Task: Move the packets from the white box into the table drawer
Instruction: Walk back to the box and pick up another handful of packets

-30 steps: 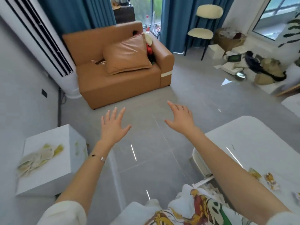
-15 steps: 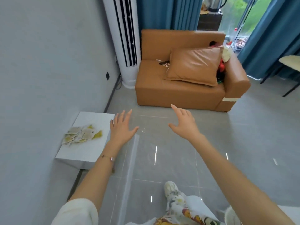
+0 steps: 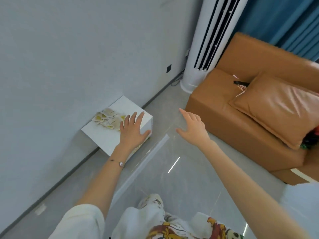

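Note:
A white box [image 3: 103,135] stands on the floor against the grey wall. A heap of several cream and yellow packets [image 3: 107,119] lies on its top, toward the far side. My left hand [image 3: 133,132] hovers over the box with fingers spread, just right of the packets, holding nothing. My right hand [image 3: 192,127] is stretched out over the floor to the right of the box, fingers straight, also holding nothing. The table and its drawer are out of view.
A tan leather sofa [image 3: 233,121] with a loose cushion [image 3: 279,107] fills the right side. A tall white air conditioner [image 3: 203,44] stands in the corner beside blue curtains [image 3: 283,19]. Glossy grey floor tiles [image 3: 172,178] lie between box and sofa.
The view has swung left and down toward the box. My left hand has come from beside the box to above its top. My right hand stays outstretched over the floor.

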### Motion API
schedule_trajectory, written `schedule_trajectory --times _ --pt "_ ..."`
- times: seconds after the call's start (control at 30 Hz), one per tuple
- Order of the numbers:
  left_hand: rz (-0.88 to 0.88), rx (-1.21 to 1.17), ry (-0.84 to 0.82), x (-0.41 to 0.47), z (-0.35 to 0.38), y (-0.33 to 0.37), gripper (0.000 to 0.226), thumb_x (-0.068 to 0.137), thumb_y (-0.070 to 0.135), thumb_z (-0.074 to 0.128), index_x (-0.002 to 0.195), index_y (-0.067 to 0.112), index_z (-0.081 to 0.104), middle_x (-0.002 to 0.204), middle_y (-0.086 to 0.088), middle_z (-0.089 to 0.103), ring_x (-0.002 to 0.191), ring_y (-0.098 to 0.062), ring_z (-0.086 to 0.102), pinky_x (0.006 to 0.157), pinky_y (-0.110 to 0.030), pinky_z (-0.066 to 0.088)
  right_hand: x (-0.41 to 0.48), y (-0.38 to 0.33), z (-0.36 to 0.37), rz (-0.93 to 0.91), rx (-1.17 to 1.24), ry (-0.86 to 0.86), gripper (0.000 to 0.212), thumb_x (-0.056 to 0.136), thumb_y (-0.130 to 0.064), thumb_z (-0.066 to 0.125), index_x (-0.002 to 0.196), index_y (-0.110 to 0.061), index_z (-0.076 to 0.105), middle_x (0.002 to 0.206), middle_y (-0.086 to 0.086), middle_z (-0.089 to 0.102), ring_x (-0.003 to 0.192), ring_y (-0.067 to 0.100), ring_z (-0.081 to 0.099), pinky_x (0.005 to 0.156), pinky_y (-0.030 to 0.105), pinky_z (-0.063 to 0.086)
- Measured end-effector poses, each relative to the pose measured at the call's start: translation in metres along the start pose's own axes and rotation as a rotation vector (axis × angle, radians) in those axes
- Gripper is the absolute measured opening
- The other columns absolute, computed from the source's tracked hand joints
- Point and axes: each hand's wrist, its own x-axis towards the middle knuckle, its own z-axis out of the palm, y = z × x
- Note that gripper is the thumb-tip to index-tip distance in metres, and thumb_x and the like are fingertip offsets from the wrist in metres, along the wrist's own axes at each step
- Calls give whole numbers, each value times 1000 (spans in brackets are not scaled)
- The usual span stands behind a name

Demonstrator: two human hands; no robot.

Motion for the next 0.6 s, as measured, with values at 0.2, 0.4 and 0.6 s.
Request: schedule_trajectory --times 0.2,0.4,0.6 --pt "-222 -78 -14 59 23 -62 78 89 54 55 153 30 17 161 -5 16 147 -32 13 116 -52 14 105 -24 44 -106 -50 -161 78 89 -38 59 153 -28 15 151 4 33 140 28 25 112 42 25" --pt "-445 -205 -48 131 29 -131 79 89 56 54 153 30 16 161 -3 15 147 -30 13 117 -51 13 218 -53 70 -145 -75 -255 76 89 -39 58 152 -29 16 150 4 34 139 28 26 111 41 26" --pt "-643 -276 -51 164 41 -182 79 90 55 54 154 28 15 160 -4 18 147 -29 15 118 -50 14 317 -84 117 -210 -71 -381 75 90 -41 58 152 -29 17 149 4 35 138 28 30 111 43 29"
